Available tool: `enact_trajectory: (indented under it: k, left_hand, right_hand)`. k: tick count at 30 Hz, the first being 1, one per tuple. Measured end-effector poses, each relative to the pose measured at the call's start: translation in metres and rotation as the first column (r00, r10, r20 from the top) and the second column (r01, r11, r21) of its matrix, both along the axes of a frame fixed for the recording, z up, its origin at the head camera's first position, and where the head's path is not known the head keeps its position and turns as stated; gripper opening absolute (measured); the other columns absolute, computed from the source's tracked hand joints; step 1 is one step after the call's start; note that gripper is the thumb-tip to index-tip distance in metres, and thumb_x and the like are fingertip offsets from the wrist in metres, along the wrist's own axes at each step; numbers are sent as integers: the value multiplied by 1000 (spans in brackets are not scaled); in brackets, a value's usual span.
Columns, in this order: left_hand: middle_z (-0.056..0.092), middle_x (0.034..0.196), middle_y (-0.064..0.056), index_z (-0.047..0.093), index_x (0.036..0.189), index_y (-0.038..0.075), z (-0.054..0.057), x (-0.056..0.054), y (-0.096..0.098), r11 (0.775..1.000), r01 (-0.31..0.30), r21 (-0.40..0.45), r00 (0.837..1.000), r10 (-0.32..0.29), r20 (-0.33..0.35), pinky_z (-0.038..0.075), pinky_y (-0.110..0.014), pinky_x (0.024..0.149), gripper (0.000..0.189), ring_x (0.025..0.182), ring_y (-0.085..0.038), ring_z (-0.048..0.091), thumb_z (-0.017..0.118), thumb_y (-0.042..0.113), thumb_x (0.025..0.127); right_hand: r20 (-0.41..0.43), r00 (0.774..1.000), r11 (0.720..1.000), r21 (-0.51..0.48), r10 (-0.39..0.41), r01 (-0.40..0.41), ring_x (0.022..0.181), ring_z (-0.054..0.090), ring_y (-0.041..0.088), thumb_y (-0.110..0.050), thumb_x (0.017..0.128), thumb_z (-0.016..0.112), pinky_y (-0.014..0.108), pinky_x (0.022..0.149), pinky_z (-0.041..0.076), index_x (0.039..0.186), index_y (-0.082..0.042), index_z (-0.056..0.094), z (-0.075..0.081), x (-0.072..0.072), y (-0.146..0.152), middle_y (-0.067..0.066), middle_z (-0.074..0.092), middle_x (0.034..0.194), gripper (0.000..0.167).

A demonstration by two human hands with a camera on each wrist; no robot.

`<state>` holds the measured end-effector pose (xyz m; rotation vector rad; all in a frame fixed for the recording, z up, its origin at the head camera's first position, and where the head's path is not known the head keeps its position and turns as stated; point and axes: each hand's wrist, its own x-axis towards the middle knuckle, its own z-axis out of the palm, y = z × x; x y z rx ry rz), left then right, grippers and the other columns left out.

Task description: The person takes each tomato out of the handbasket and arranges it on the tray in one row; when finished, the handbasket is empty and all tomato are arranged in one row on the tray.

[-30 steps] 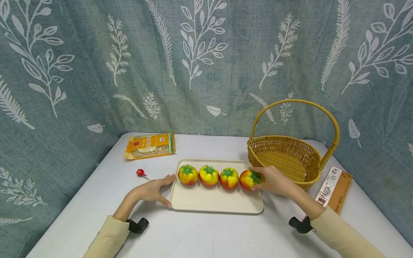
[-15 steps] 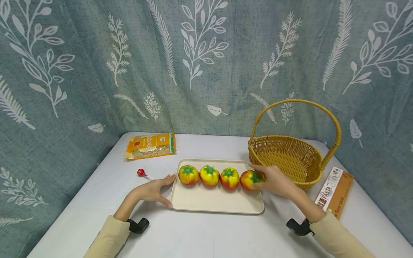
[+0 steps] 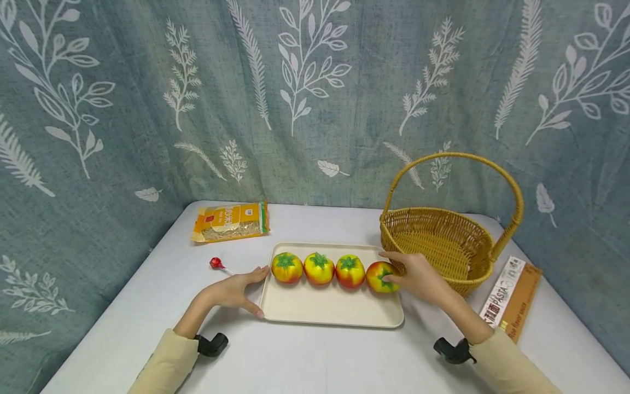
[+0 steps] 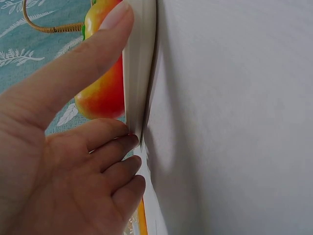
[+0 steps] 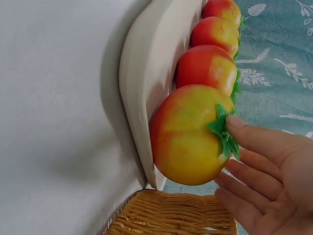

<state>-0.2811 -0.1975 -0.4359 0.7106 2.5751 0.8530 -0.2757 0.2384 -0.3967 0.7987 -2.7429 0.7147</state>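
Observation:
A row of red-and-yellow tomatoes with green leafy tops lies along the back of a cream tray (image 3: 325, 306). My right hand (image 3: 422, 278) is at the rightmost tomato (image 3: 376, 276). In the right wrist view its thumb (image 5: 236, 122) touches the green top, while the fingertips lie right beside the tomato's edge. Three more tomatoes (image 3: 350, 272) sit to the left. At the tray's left end, my left hand (image 3: 231, 290) touches the rim with fingers and thumb spread apart. The left wrist view has that thumb (image 4: 115, 17) over the rim and the fingertips against the edge.
A wicker basket (image 3: 484, 268) with a tall handle stands just right of the tray. Beside it lies a pasta box (image 3: 521, 303). A bag of grain (image 3: 228, 221) lies at the back left, a red lollipop (image 3: 216, 263) near my left hand. A patterned curtain (image 3: 315, 180) closes the back.
The rightmost tomato has turned, its green top swinging from the right side toward the middle. My right thumb now lies on that top. The left hand stays at the tray.

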Motion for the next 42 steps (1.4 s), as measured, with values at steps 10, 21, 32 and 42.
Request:
enact_trajectory:
  k: [10, 21, 32, 42]
  left_hand:
    - [21, 156, -19, 27, 151, 2, -1, -1, 1, 1000, -10, -2, 1000, 10, 18, 17, -50, 115, 106, 144, -34, 17, 87, 35, 69]
    - [21, 157, -16, 27, 151, 2, -1, -1, 0, 1000, -3, -3, 1000, 3, 21, 17, -50, 115, 110, 144, -33, 16, 86, 42, 67]
    - [22, 157, -15, 28, 151, 3, -2, -1, 1, 1000, -13, 0, 1000, 13, 23, 18, -48, 116, 108, 145, -31, 17, 87, 38, 68]
    - [23, 157, -13, 29, 150, 3, -1, 0, 2, 1000, -25, -7, 999, 25, 24, 18, -48, 115, 107, 145, -31, 17, 87, 38, 67]
  right_hand:
    - [-18, 1000, 1000, 6, 14, -14, 92, 65, 20, -14, 81, 79, 40, 78, 55, 114, -3, 70, -4, -2, 0, 14, 70, 108, 36]
    - [35, 999, 999, 39, -9, 7, 92, 65, 22, -23, 78, 81, 40, 79, 54, 119, -1, 67, -5, -5, -4, 15, 69, 108, 48]
    - [46, 999, 999, 40, -16, 14, 92, 65, 22, -23, 79, 81, 40, 78, 54, 119, -1, 67, -6, -6, -5, 16, 69, 107, 48]
    - [51, 999, 1000, 28, -8, 6, 85, 61, 18, -21, 80, 80, 35, 73, 51, 123, 0, 64, -2, -4, -4, 19, 67, 115, 51]
